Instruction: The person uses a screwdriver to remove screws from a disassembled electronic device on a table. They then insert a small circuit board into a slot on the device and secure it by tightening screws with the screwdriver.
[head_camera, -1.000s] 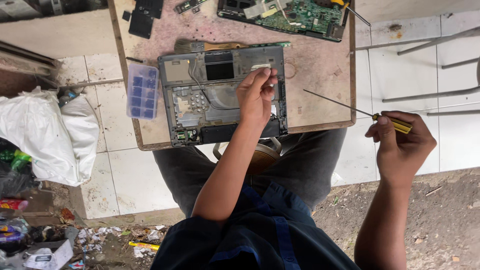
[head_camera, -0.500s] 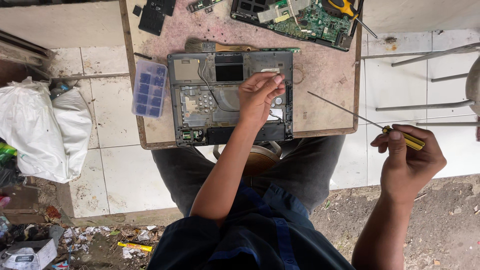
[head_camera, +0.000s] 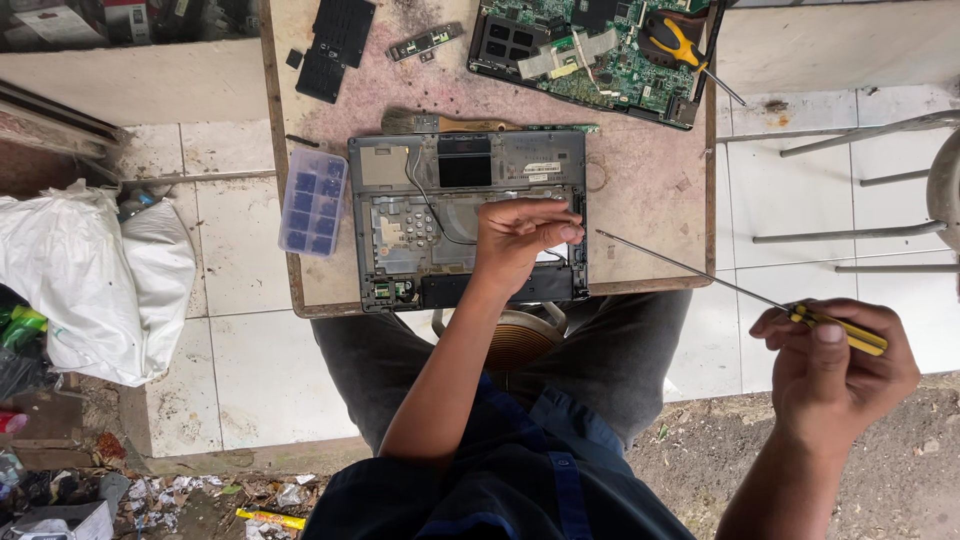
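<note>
Laptop chassis is sitting gutted on the bench, motherboard already out. Left hand is pinching something small inside; right hand is gripping a long screwdriver off to the side. More stripping remaining, I'd guess.

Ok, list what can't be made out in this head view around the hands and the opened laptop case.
- What the left hand pinches: hidden by its own fingers.
- Laptop case lower right: covered by that hand.
- Screwdriver handle: mostly wrapped in the right hand.
- Circuit board: top cut off by the frame edge.
- Compartment box contents: too small to tell.
</note>
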